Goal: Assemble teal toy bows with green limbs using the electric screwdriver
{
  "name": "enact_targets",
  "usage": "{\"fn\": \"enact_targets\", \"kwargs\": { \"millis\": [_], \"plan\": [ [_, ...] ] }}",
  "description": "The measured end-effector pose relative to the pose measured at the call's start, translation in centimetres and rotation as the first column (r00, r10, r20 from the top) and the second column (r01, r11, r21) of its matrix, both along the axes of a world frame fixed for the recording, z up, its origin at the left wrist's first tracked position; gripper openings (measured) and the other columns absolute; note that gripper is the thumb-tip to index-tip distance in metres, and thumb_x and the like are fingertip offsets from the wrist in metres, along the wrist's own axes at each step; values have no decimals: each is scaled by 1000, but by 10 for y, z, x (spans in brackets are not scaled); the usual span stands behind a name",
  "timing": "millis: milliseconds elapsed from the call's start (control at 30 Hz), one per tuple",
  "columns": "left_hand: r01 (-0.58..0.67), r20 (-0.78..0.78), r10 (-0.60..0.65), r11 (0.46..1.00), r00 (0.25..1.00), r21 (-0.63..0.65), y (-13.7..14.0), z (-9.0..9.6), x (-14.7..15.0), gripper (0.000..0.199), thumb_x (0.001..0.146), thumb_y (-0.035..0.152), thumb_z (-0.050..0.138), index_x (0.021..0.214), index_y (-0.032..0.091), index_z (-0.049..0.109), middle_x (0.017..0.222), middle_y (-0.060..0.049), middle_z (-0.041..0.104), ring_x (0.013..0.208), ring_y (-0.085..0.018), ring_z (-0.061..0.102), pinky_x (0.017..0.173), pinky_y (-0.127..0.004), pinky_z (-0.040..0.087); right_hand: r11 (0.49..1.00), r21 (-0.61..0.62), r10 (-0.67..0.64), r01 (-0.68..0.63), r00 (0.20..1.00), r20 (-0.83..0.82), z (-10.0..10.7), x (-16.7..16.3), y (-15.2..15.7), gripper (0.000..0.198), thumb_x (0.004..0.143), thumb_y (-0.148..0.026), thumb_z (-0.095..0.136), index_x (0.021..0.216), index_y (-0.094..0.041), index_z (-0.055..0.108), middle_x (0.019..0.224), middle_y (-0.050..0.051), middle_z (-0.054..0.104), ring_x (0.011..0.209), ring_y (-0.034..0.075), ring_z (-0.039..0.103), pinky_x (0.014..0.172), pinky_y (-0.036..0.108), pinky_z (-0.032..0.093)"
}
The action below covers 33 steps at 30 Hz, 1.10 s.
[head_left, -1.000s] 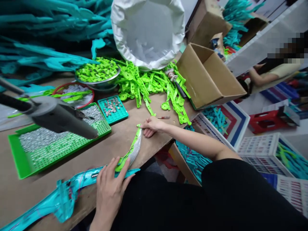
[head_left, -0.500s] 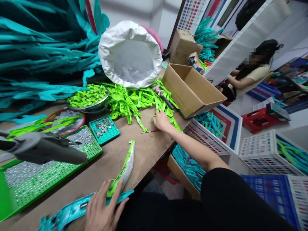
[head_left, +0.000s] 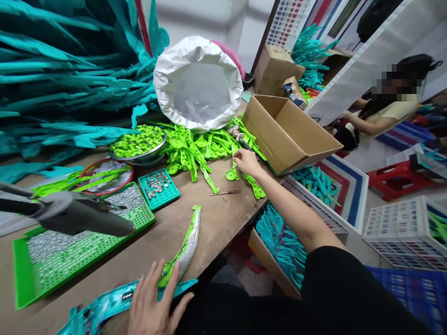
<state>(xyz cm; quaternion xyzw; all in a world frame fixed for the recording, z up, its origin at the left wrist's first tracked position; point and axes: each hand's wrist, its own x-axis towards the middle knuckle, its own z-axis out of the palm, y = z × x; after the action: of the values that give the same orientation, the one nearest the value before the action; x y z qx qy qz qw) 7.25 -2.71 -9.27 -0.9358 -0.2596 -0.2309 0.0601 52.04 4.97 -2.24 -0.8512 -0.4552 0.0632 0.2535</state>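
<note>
My left hand (head_left: 155, 298) lies with fingers spread over a teal plastic part (head_left: 113, 302) and the lower end of a curved green part (head_left: 186, 239). A translucent, whitish piece (head_left: 192, 246) runs along that green part. Farther out, the fingertips of my right hand (head_left: 247, 163) are pinched on a lime-green plastic part (head_left: 232, 174) with a round end, at the edge of a heap of similar green parts (head_left: 188, 144). Just below it a thin screwdriver (head_left: 228, 191) rests on the table.
A grey power tool (head_left: 84, 216) hangs over a green tray (head_left: 84, 256) of screws. Beyond are a teal tray (head_left: 171, 195) of small metal discs, a bowl (head_left: 159, 148) of green pieces, a white sack (head_left: 164, 88) and a cardboard box (head_left: 275, 139). A person (head_left: 387, 109) sits at right.
My right hand has drawn back from the screwdriver, baring its handle, and now has the round-ended green part at its fingertips. My left hand stays on the parts. The view has shifted slightly.
</note>
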Motion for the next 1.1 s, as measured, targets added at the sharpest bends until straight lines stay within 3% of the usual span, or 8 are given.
{"fn": "enact_targets", "kwargs": {
  "millis": [167,300,500,667,833,933,1033,1100],
  "plan": [
    [69,121,-76,996,990,59,-3,10,-1,79,83,27,74,153,18,37,127,-18,61,121,-33,58,102,-45,46,984,56,175,-169,974,-142,-10,-20,22,22,79,-8,61,97,-16,69,88,3,76,85,15,72,83,25,54],
    [85,188,-94,995,978,55,-10,20,-4,82,80,16,75,153,19,37,117,-16,64,113,-29,62,99,-42,49,968,110,244,-227,953,-179,-28,-46,36,34,73,-3,62,104,-16,64,99,6,77,92,17,72,85,27,53],
    [21,216,-24,1000,976,15,-17,28,-8,84,78,7,75,152,22,38,118,-15,65,110,-28,64,96,-43,53,963,227,189,-143,962,-198,-44,-71,37,38,73,-7,64,110,-16,57,96,9,76,90,23,71,87,36,52],
    [41,247,-35,999,968,-21,-18,27,-3,79,76,0,74,147,17,45,122,-17,63,115,-28,63,98,-42,52,943,333,122,-5,935,-333,-37,-84,31,24,74,-18,66,96,-17,57,85,6,75,81,20,72,80,35,55],
    [76,306,-54,995,951,-59,-21,45,-1,57,73,-7,73,126,10,60,118,-18,64,115,-28,62,100,-43,51,874,479,279,82,723,-632,-15,-90,-1,34,70,-34,77,95,-18,59,81,2,74,72,14,70,75,31,58],
    [40,335,-26,999,942,-33,-24,62,-12,50,70,-7,74,115,11,63,111,-15,66,111,-26,63,99,-43,52,816,567,380,112,636,-672,2,-82,-38,34,69,-35,80,95,-19,65,85,2,75,74,13,71,75,30,58],
    [18,354,-22,1000,935,14,-34,76,-20,48,69,-5,75,111,16,63,105,-9,65,112,-24,62,100,-42,53,870,441,476,-219,601,-642,19,-73,-71,26,69,-34,83,88,-20,72,76,0,75,66,12,68,67,28,56],
    [-9,361,-18,997,932,72,-39,80,-16,47,70,8,80,111,21,61,107,-8,62,119,-27,58,100,-46,52,808,247,556,-535,554,-620,27,-76,-84,20,73,-34,81,86,-20,76,76,1,76,65,13,67,64,26,54]
  ]
}}
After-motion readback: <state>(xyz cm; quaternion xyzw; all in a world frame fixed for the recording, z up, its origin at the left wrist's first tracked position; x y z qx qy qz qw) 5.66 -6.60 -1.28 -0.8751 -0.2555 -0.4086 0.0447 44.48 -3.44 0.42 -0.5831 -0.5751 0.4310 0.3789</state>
